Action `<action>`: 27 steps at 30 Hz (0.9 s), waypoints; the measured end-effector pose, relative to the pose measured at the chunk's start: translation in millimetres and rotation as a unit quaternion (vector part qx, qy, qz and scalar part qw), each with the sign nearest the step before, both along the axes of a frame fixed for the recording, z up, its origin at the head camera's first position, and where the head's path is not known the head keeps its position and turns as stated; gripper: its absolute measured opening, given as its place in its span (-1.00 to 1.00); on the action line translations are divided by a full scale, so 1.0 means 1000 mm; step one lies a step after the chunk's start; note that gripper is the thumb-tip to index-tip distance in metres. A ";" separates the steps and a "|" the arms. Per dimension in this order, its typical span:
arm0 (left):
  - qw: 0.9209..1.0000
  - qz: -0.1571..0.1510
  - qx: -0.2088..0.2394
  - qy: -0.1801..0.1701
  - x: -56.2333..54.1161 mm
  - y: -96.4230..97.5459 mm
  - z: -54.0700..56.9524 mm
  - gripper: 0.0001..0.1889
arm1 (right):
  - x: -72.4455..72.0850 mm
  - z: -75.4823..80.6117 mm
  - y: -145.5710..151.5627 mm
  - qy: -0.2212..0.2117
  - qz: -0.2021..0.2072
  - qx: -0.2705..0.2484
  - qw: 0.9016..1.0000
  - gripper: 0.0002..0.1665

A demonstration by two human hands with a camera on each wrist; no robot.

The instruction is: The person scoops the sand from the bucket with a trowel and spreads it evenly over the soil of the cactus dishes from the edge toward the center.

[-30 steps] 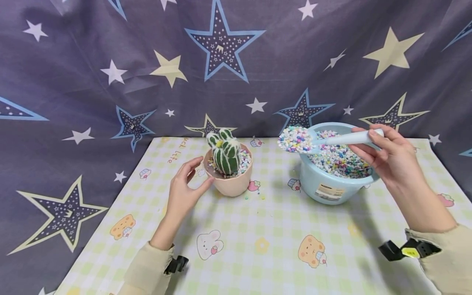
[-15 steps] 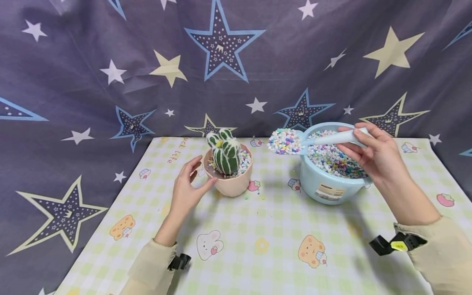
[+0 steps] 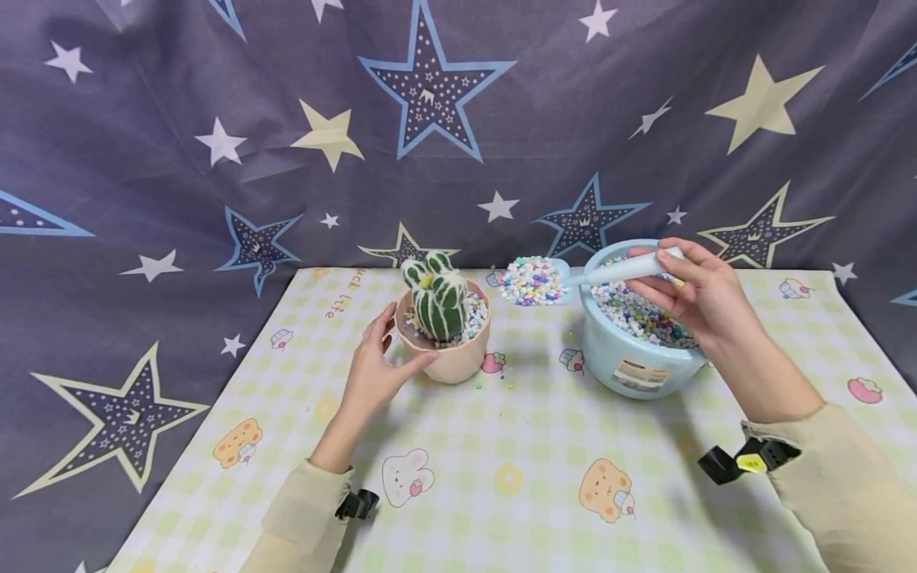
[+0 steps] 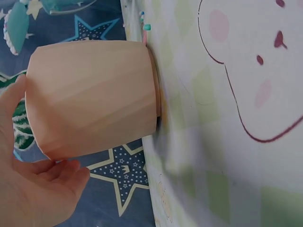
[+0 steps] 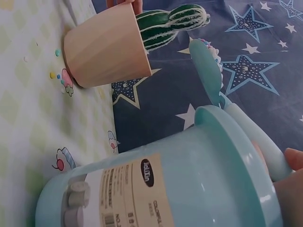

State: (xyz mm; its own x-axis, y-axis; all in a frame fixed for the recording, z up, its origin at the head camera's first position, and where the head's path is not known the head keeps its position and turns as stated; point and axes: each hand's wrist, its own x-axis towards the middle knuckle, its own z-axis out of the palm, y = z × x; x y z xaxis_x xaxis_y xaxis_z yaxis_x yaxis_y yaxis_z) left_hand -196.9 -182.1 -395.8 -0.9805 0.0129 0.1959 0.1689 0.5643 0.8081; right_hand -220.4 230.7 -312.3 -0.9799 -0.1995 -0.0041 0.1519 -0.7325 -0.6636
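My right hand [image 3: 709, 298] pinches the handle of a light-blue scoop [image 3: 619, 270], whose blade bears a heap of multicoloured pebbles [image 3: 533, 280]. The blade hangs level in the gap between a pale-pink flowerpot [image 3: 457, 364] and a light-blue bucket [image 3: 607, 354], the hand itself being over the bucket. Inside the pot stands a green cactus [image 3: 438, 310] with white stripes, with pebbles around its base. My left hand [image 4: 40, 189] holds the pot near its rim, thumb on one side and fingers on the other, as the left wrist view shows.
More pebbles [image 3: 630, 314] fill much of the bucket, which carries a paper label [image 5: 130, 191]. A few stray pebbles [image 3: 501, 376] lie beside the pot. The checked tablecloth [image 3: 516, 517] reaches back to a dark star-patterned curtain [image 3: 286, 64].
The right hand has carried the loaded scoop leftward, from over the bucket toward the pot. My left hand has shifted slightly right, its thumb now further across the pot's front.
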 end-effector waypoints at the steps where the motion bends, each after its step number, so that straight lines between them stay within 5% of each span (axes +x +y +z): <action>1: 1.000 -0.003 -0.006 -0.003 0.000 0.000 0.000 0.09 | -0.001 0.000 -0.001 -0.001 0.003 0.001 1.000 -0.83; 17: 1.000 0.003 -0.017 -0.012 0.002 0.006 -0.002 0.11 | -0.013 0.008 -0.026 -0.008 0.036 0.069 0.997 -0.91; 27: 0.997 0.035 -0.069 -0.029 0.006 0.010 -0.001 0.14 | -0.022 0.010 -0.039 -0.032 0.039 0.123 0.991 -0.94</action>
State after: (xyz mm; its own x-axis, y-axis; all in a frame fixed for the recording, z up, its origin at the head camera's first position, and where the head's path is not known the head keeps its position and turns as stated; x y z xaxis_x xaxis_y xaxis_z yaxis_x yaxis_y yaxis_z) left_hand -190.8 -172.3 -397.1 -0.9895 -0.0326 0.1409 0.0814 0.6797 0.7289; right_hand -242.3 191.9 -302.7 -0.9579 -0.2592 -0.1232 0.2485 -0.5347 -0.8077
